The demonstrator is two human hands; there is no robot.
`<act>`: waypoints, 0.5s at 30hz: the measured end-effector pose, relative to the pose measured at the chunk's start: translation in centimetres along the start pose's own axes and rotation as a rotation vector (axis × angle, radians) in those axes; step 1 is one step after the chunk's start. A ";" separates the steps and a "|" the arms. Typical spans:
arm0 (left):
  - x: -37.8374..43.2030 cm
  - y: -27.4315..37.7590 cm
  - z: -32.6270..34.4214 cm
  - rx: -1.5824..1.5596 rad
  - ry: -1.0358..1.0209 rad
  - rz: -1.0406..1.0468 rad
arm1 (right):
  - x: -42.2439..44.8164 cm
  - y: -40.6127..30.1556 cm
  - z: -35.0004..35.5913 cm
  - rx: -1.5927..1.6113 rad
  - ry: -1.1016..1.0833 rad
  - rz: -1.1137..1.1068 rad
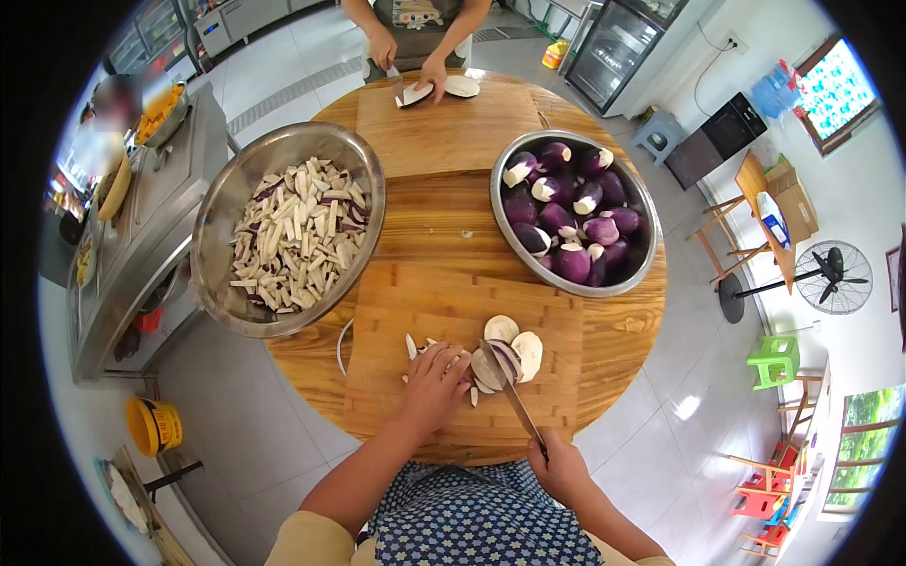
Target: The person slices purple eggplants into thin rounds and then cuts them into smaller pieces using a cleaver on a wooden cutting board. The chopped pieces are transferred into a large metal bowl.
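Note:
My right hand [559,463] is closed round the handle of a kitchen knife [520,407], whose blade lies against overlapping eggplant slices [501,362] on the near wooden cutting board [453,297]. My left hand [437,382] rests on cut eggplant strips just left of the slices; what lies under its palm is hidden. Two round pale slices [527,355] lie flat behind and right of the blade. Beyond the board, a large steel bowl [205,233] at left holds many eggplant strips [301,226]. At right, another steel bowl [655,240] holds partly peeled purple eggplants [572,262].
Across the round wooden table [630,325], a co-worker's hands [432,74] cut an eggplant half with a knife on a second board [446,134]. A steel counter [177,148] stands at left. A pedestal fan [832,272] and a green stool [775,361] stand at right.

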State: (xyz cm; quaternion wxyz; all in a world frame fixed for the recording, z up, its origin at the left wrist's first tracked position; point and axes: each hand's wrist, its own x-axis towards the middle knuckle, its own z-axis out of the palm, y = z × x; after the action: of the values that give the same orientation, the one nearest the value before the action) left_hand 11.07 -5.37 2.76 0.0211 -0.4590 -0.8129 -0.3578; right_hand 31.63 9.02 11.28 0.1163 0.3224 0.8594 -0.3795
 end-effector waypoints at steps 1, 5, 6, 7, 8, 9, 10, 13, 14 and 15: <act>0.6 -0.1 0.4 0.006 -0.014 0.019 | -0.3 0.2 0.1 -0.003 0.022 -0.039; 0.1 -1.2 1.5 -0.245 0.155 -0.073 | -0.7 1.1 0.4 -0.082 0.091 -0.191; -0.2 -0.8 0.8 -0.223 0.224 -0.111 | -0.9 1.4 0.5 -0.115 0.103 -0.214; -0.9 0.1 -1.6 -0.183 0.298 -0.165 | -0.6 1.3 0.7 -0.170 0.081 -0.225; -1.2 1.2 -3.6 -0.147 0.371 -0.221 | -0.3 1.1 0.6 -0.229 0.057 -0.232; -0.7 2.4 -5.3 -0.157 0.250 -0.105 | -0.2 1.1 0.5 -0.291 0.029 -0.236; 0.1 3.4 -7.1 -0.154 0.134 0.004 | 0.0 1.0 0.4 -0.326 0.000 -0.254; 2.1 4.0 -8.1 -0.160 -0.211 0.176 | 0.7 0.7 1.2 -0.400 -0.058 -0.347; 1.7 2.9 -7.0 -0.190 -0.308 0.175 | 1.2 0.9 1.8 -0.418 -0.079 -0.393; 1.4 1.7 -5.6 -0.232 -0.398 0.176 | 1.4 0.9 2.1 -0.449 -0.096 -0.432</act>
State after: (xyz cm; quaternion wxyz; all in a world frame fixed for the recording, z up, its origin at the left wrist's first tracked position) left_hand 9.86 -7.16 8.40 -0.1612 -0.5889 -0.7113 -0.3482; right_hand 31.02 8.64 8.71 0.1418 0.0802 0.9638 -0.2111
